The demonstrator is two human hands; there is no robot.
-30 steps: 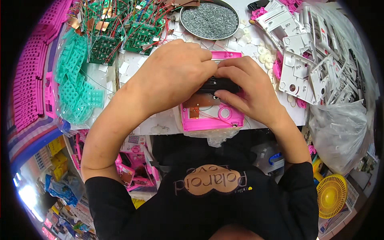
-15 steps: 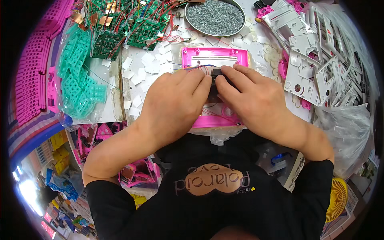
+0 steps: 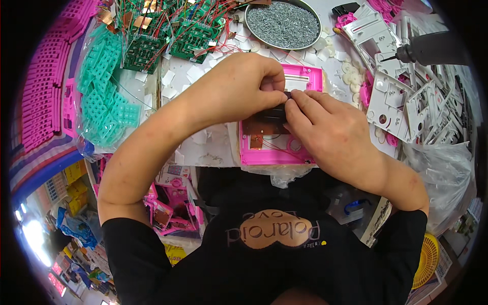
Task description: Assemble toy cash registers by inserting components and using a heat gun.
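Observation:
In front of me lies a pink plastic housing [image 3: 248, 156] with thin wires inside. A black plastic part [image 3: 270, 113] sits across its middle, and a small copper-coloured piece [image 3: 256, 142] shows below that. My left hand [image 3: 249, 86] reaches over from the left with its wrist bent. Its thumb and curled fingers pinch at the black part's upper edge; whether something small is between them is hidden. From the right, my right hand [image 3: 330, 129] has its fingers pressed together on the same black part's right end.
Green circuit boards [image 3: 193, 40] with red wires and a round tray of screws [image 3: 248, 20] stand at the back. Teal plastic pieces [image 3: 101, 101] lie left, white panels [image 3: 391, 101] right. A dark powered screwdriver [image 3: 432, 49] hangs over the panels. White paper squares [image 3: 169, 78] are scattered about.
My left hand has moved up and over, its wrist now bent, uncovering more of the black part and the housing's lower left. The screwdriver has come into view at the right.

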